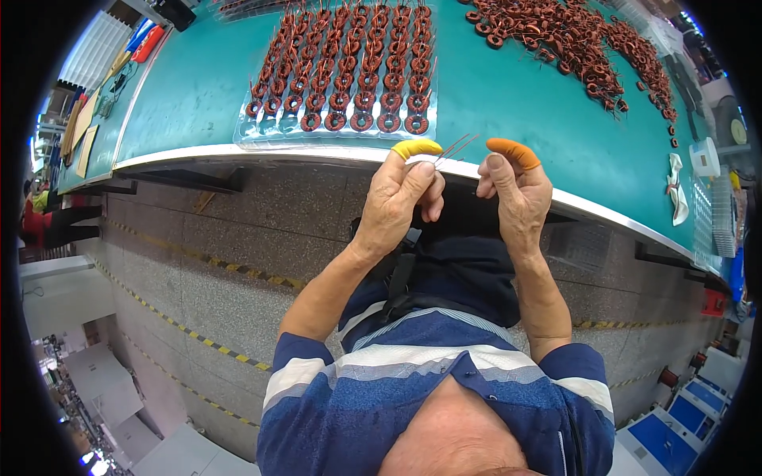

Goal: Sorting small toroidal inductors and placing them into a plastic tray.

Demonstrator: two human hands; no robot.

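Observation:
Thin copper-coloured wires (456, 148) stick out to the right from between the thumb and forefinger of my left hand (397, 190). Whatever body they belong to is hidden by the fingers. A yellow finger cot (417, 148) covers my left forefinger. Just right of the wire ends, my right hand (520, 190) has its fingers curled and its thumb against the forefinger, which wears an orange finger cot (514, 151). Anything in that pinch is too small to make out. Both hands are above the table's front edge.
On the green table (198, 103), a clear plastic tray (266, 135) holds rows of copper-wound ring coils (361, 121). A loose heap of similar coils (556, 36) lies at the far right. A white tub (704, 157) and a white cloth (677, 190) are near the right edge.

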